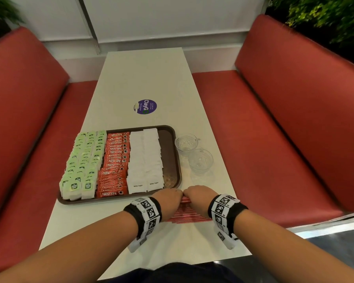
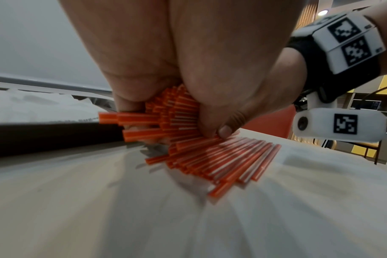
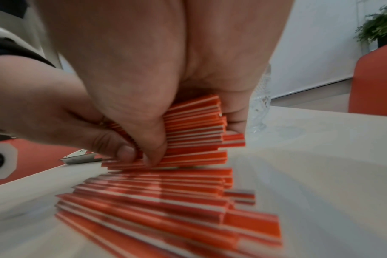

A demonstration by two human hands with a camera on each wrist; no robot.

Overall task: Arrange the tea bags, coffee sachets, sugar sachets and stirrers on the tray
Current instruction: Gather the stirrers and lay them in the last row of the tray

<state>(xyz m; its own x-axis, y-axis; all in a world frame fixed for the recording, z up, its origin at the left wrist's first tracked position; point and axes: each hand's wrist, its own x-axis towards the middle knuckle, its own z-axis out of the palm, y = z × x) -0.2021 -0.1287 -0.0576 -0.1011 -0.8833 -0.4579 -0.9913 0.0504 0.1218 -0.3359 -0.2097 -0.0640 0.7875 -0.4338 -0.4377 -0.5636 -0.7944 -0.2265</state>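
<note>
A brown tray on the white table holds rows of green tea bags, red Nescafe coffee sachets and white sugar sachets; its right strip is bare. Just in front of the tray's near right corner lies a pile of red-and-white stirrers. My left hand and right hand meet over the pile's far end. Each grips a bundle of stirrers with curled fingers and thumb, lifted slightly off the rest.
Two clear glass cups stand on the table right of the tray, close to my right hand. A round purple sticker marks the table's middle. Red bench seats flank the table on both sides.
</note>
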